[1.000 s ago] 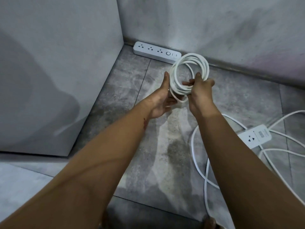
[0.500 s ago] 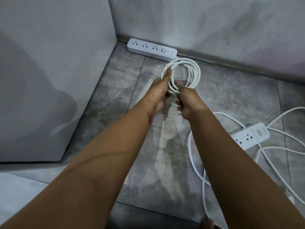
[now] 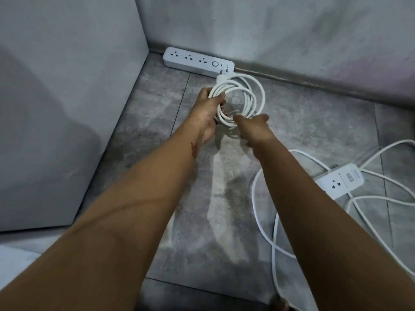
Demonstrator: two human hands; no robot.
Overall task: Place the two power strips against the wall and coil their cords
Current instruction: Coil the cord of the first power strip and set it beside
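Gripping the coiled cord (image 3: 247, 95) by its left side with curled fingers (image 3: 219, 99), the left hand (image 3: 207, 113) holds it just beside the white power strip (image 3: 197, 62) lying along the skirting (image 3: 314, 83), while the right hand (image 3: 253, 127) pinches the near loops. Unbound, the loops may spring apart if either hand lets go unevenly. Bare floor (image 3: 314, 122) runs rightward along the wall (image 3: 269, 30); the loose cord (image 3: 253, 198) of the second power strip (image 3: 341, 184) sprawls beneath the right forearm, ready to snag.

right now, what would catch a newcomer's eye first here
The coiled white cord mid-frame, gripped by the left hand with the right hand at its lower edge. Behind it one power strip lies along the wall; a second power strip sits amid loose cord at right.
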